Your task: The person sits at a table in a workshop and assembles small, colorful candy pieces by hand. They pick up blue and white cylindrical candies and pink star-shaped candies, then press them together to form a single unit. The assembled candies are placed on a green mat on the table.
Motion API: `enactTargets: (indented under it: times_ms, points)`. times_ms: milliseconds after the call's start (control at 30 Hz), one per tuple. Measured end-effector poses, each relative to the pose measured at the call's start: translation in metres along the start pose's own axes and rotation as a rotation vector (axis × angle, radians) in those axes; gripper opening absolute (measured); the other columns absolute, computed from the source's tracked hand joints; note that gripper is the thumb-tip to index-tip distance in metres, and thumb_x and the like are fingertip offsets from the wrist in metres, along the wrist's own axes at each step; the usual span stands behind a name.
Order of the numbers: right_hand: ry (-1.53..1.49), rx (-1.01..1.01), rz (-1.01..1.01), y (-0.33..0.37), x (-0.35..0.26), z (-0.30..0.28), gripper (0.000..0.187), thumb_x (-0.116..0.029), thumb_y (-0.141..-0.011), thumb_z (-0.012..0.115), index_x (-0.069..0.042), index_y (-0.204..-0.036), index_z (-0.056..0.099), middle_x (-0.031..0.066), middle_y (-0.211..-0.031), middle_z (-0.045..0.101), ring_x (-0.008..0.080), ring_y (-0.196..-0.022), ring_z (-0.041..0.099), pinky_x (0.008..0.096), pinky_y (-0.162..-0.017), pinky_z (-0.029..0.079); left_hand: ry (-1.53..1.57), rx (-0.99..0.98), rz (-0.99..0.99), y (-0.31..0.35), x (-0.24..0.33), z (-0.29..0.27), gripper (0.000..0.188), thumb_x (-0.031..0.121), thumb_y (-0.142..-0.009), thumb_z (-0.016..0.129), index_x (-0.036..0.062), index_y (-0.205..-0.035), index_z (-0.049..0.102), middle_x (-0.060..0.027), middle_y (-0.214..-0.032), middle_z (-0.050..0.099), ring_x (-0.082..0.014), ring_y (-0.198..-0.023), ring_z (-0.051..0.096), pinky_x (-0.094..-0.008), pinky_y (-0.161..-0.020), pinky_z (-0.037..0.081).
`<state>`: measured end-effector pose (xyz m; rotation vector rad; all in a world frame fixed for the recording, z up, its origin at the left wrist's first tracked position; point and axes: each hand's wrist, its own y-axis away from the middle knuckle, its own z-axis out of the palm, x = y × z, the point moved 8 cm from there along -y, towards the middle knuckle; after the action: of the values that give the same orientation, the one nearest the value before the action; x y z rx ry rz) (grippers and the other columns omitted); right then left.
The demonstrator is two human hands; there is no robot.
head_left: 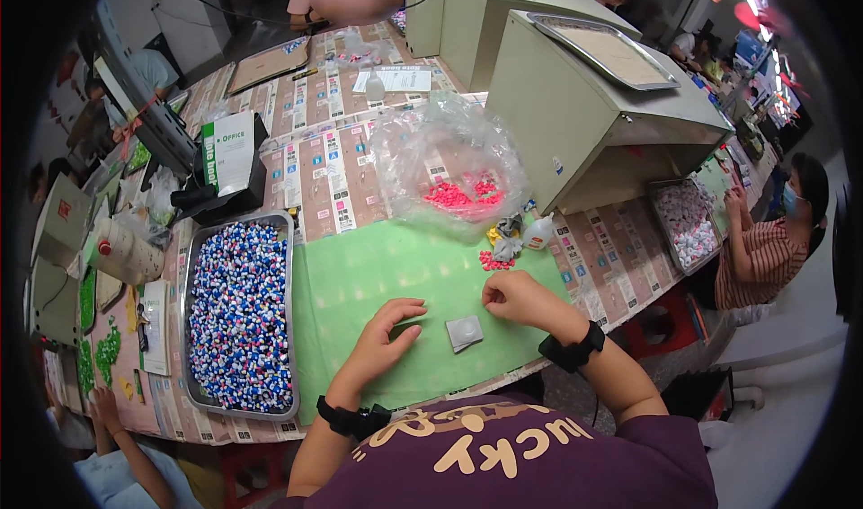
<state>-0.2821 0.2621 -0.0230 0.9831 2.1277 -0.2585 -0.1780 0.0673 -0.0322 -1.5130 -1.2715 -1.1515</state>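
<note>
My left hand (pixel 383 336) hovers over the green mat (pixel 346 280), thumb and fingers apart with nothing between them. Between my two hands lies a small grey square block (pixel 465 333) with a round mark on top. My right hand (pixel 519 299) is to the right of the block, its fingers curled in a pinch; what they hold, if anything, is hidden. Just beyond it sits a small pile of pink pieces (pixel 496 261), beside a crumpled grey and yellow cloth (pixel 506 235) and a small white squeeze bottle (pixel 538 232).
A metal tray (pixel 290 329) heaped with blue and white pieces stands at left. An open clear plastic bag (pixel 404 163) holds more pink pieces. A large beige metal box (pixel 539 105) stands far right, a tray (pixel 611 51) on top. Co-workers sit on both sides.
</note>
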Motion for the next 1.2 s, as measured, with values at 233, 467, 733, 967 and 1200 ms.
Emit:
enactTargets:
  times_ms: [233,467,733,967,1200]
  points:
    - [-0.251,0.235,0.086,-0.049,-0.019,-0.059,0.008,-0.007,-0.084,0.069,0.0,-0.088,0.067,0.0026,-0.083,0.069,0.0081,-0.075,0.063,0.025,-0.07,0.051,0.106,-0.001,-0.103,-0.003,0.0,-0.006,0.027,0.009,-0.091,0.063,0.005,-0.118,0.062,-0.0079,-0.124,0.06,-0.0197,-0.116,0.057,-0.0339,-0.1,0.044]
    - [-0.213,0.56,-0.046,-0.081,0.005,-0.098,0.016,-0.009,-0.086,0.07,0.0,-0.098,0.067,0.0058,-0.091,0.069,0.011,-0.083,0.064,0.0258,-0.074,0.052,-0.168,-0.083,0.005,-0.025,0.054,-0.021,0.027,0.01,-0.091,0.064,0.0037,-0.118,0.062,-0.0081,-0.115,0.063,-0.0178,-0.105,0.061,-0.0321,-0.092,0.048]
    - [0.079,0.271,0.058,0.024,0.025,-0.053,0.017,-0.001,-0.082,0.066,-0.001,-0.099,0.064,0.011,-0.094,0.064,0.0218,-0.085,0.065,0.0331,-0.073,0.052,-0.235,-0.168,-0.016,-0.095,0.037,0.009,0.031,0.009,-0.089,0.065,0.0036,-0.119,0.059,-0.0121,-0.114,0.058,-0.022,-0.096,0.064,-0.0333,-0.081,0.053]
    - [0.208,0.371,-0.099,0.025,0.025,-0.044,0.038,0.008,-0.082,0.055,-0.005,-0.116,0.062,0.0137,-0.117,0.06,0.034,-0.111,0.056,0.0404,-0.094,0.046,-0.458,-0.274,0.092,-0.138,0.013,0.065,0.043,0.009,-0.086,0.067,0.0083,-0.127,0.057,-0.0134,-0.114,0.051,-0.0238,-0.088,0.062,-0.0337,-0.08,0.052]
    - [0.113,0.428,-0.118,0.002,0.025,-0.052,0.048,0.013,-0.08,0.047,-0.005,-0.124,0.059,0.0146,-0.122,0.059,0.0344,-0.116,0.054,0.0407,-0.099,0.044,-0.387,-0.209,0.047,-0.153,0.005,0.068,0.051,0.007,-0.085,0.066,0.015,-0.135,0.055,-0.012,-0.112,0.051,-0.0204,-0.085,0.058,-0.0328,-0.08,0.051]
